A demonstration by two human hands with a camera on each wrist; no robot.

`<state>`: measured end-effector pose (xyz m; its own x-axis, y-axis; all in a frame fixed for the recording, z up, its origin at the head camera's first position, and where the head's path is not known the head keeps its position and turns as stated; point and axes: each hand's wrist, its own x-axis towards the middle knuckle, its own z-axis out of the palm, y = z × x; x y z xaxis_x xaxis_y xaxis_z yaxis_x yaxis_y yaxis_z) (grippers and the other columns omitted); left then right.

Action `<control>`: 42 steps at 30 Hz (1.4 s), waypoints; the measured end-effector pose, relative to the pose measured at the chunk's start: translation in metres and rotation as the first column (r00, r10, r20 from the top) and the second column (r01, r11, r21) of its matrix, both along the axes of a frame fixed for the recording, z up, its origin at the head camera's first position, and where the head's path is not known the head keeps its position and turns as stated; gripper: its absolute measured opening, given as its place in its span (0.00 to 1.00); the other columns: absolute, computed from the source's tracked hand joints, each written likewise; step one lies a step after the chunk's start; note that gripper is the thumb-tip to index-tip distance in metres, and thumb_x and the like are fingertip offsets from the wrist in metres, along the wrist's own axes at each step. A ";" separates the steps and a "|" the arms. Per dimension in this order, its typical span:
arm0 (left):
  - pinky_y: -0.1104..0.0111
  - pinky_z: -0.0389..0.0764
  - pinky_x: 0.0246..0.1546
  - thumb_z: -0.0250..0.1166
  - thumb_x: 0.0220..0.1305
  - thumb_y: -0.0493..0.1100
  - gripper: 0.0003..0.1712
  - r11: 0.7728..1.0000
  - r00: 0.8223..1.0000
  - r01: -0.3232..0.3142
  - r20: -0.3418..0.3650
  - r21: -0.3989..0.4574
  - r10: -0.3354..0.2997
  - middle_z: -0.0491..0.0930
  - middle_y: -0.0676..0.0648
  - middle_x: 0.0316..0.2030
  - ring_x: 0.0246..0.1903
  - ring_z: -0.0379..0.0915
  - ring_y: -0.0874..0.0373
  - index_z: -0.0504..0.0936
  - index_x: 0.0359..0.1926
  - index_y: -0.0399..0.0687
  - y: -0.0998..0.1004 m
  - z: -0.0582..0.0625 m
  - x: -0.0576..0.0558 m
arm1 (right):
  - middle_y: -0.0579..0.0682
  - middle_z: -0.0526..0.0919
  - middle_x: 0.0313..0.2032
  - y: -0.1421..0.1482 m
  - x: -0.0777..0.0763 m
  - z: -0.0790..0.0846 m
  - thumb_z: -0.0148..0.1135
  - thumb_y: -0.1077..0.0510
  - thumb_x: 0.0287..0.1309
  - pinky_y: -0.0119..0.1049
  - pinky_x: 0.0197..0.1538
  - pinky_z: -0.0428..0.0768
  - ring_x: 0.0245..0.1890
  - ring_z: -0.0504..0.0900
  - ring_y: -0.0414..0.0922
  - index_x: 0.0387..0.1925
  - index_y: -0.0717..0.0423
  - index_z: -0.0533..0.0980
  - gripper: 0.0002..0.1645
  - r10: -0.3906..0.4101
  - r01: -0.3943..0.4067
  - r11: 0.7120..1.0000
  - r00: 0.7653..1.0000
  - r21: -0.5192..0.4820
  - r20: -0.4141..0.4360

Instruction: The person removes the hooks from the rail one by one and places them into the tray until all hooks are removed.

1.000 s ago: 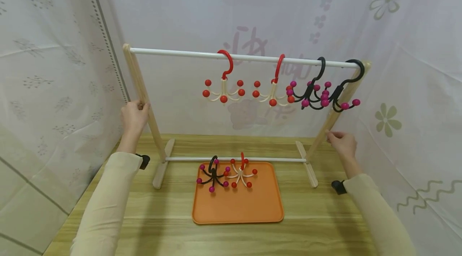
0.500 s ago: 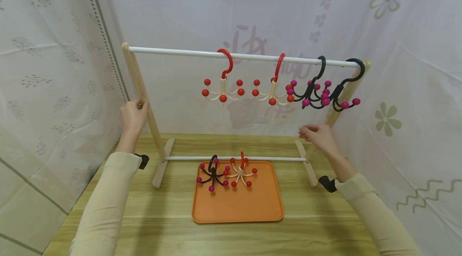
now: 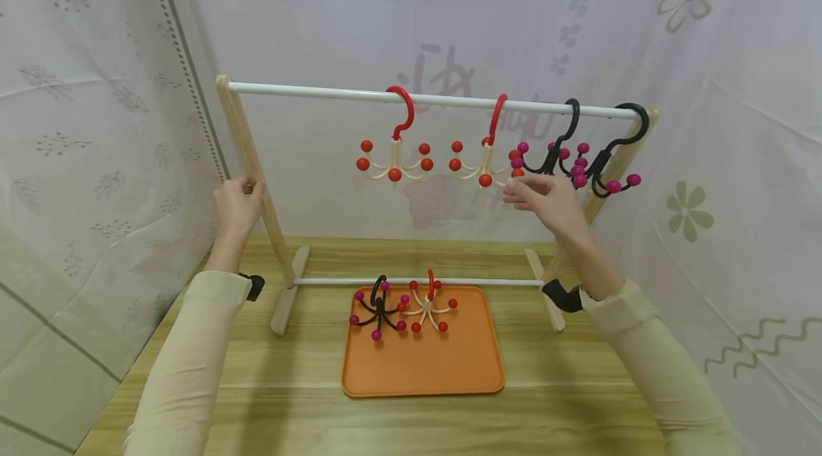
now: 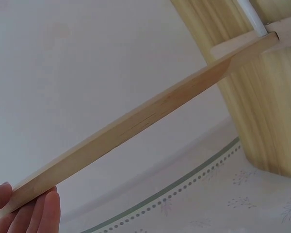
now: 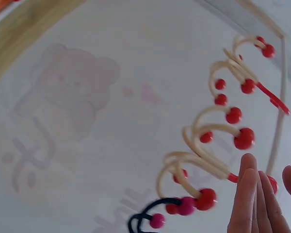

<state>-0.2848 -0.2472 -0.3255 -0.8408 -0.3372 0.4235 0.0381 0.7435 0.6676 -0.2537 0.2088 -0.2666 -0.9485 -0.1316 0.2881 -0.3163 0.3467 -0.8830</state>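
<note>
My left hand grips the left wooden post of a small rack; in the left wrist view the thumb lies on one side of the post, fingers on the other. My right hand is raised beside the second cream hanger, which has a red hook and red ball tips. In the right wrist view its fingers are straight and the thumb stands apart; I cannot tell whether they touch the hanger. Another cream hanger hangs to the left, two black hangers with magenta balls to the right.
All these hang from the rack's white rail. An orange tray on the wooden table bears a black hanger and a cream one. A lower white bar joins the rack's feet. Curtains stand behind.
My right hand has moved left and up, from the right post to the second cream hanger, partly covering a black hanger. My left hand has stayed on the left post.
</note>
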 end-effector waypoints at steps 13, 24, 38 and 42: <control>0.53 0.71 0.33 0.50 0.64 0.41 0.16 1.000 1.000 -0.001 -0.011 -0.014 0.001 0.77 0.30 0.36 0.37 0.72 0.38 0.77 0.35 0.30 0.001 0.000 0.000 | 0.57 0.80 0.39 -0.020 -0.020 0.043 0.59 0.47 0.52 0.38 0.42 0.75 0.36 0.80 0.46 0.46 0.67 0.73 0.29 -0.037 0.037 0.999 0.999 -0.028 0.009; 0.54 0.71 0.34 0.49 0.65 0.42 0.17 1.000 1.000 -0.001 0.008 -0.012 0.001 0.77 0.31 0.36 0.37 0.72 0.40 0.77 0.38 0.29 0.001 0.002 0.002 | 0.58 0.78 0.42 -0.053 -0.034 0.040 0.61 0.50 0.51 0.35 0.41 0.75 0.38 0.80 0.47 0.48 0.64 0.72 0.27 -0.016 0.022 0.996 0.998 -0.090 0.063; 0.53 0.72 0.35 0.49 0.65 0.42 0.18 1.000 1.000 0.005 0.015 -0.008 -0.005 0.77 0.31 0.37 0.37 0.72 0.39 0.77 0.38 0.29 0.001 0.000 0.001 | 0.52 0.79 0.41 -0.101 -0.047 0.050 0.60 0.52 0.53 0.33 0.39 0.76 0.34 0.80 0.45 0.48 0.60 0.74 0.22 -0.010 0.014 0.998 0.998 -0.058 0.055; 0.53 0.71 0.35 0.49 0.65 0.43 0.18 1.000 1.000 0.001 0.005 -0.018 -0.001 0.77 0.31 0.37 0.37 0.72 0.39 0.77 0.38 0.29 0.001 0.000 0.000 | 0.52 0.79 0.41 -0.116 -0.049 0.054 0.60 0.53 0.53 0.33 0.40 0.76 0.37 0.80 0.47 0.48 0.59 0.74 0.21 -0.005 0.010 0.996 0.998 -0.089 0.066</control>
